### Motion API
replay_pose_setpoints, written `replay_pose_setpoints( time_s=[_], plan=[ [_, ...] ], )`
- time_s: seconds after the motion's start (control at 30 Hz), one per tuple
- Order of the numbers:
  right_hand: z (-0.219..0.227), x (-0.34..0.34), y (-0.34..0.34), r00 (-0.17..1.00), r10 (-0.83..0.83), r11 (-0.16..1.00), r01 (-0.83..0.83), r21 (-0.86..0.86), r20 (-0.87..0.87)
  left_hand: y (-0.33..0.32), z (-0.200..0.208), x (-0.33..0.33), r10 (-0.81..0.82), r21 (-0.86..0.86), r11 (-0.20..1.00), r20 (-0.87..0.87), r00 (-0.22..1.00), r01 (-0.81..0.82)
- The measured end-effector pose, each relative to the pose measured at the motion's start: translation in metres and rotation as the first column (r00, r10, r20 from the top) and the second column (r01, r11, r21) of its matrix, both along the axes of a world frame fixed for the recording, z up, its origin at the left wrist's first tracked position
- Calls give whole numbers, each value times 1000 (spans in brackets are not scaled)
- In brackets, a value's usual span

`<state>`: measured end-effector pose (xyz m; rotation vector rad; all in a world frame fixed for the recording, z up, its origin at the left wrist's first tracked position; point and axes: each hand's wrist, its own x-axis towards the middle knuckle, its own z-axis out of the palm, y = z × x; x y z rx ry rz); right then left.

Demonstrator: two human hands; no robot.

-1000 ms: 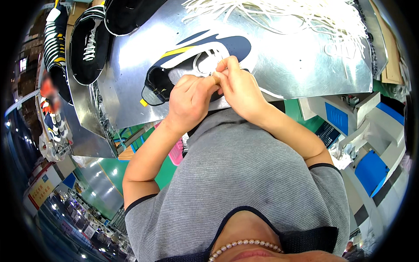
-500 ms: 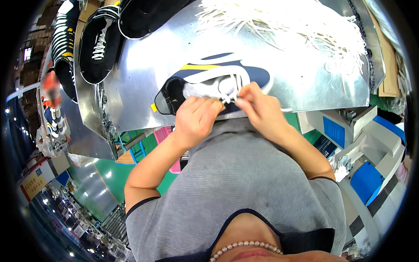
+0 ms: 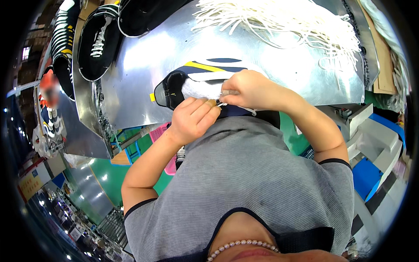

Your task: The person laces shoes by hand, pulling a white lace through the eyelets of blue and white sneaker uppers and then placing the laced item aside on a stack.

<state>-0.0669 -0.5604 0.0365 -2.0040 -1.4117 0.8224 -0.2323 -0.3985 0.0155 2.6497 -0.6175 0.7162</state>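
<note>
Across the upper half of the frame lies the desk (image 3: pixel 144 78), a shiny metal sheet whose edges bow with the lens. At its upper right sits a heap of white laces (image 3: pixel 279 22), loose and within arm's reach, presumably as stock. At the upper left, other dark shoes (image 3: pixel 94 43) rest in a row, one showing white lacing; they lie apart from the work.

At centre frame, on the desk's near edge and against the person's grey shirt (image 3: pixel 257 183), lies the shoe (image 3: pixel 196 81): dark, with a yellow stripe and a pale tongue, its opening turned to the left. Pulled this close, it seems braced by the body, so both hands can work the lacing.

Over its right part, the right hand (image 3: pixel 248 89) is closed, fingers curled down on the upper, pinching what appears to be a lace end. Just below and left, the left hand (image 3: pixel 194 118) is likewise closed to a loose fist, thumb and forefinger meeting at a thin white lace (image 3: pixel 223 104) between the hands. Grip detail is small and partly hidden.
</note>
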Motion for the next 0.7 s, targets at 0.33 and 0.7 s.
replay_pose_setpoints(
  time_s=[0.33,0.7],
  plan=[
    [-8,-13,-5,998,-24,999,26,43,-53,2,-1,3,-52,-58,997,-26,998,50],
    [-22,-24,-2,834,-512,669,537,514,-205,-1,18,6,-35,-277,957,-415,909,-89]
  ],
)
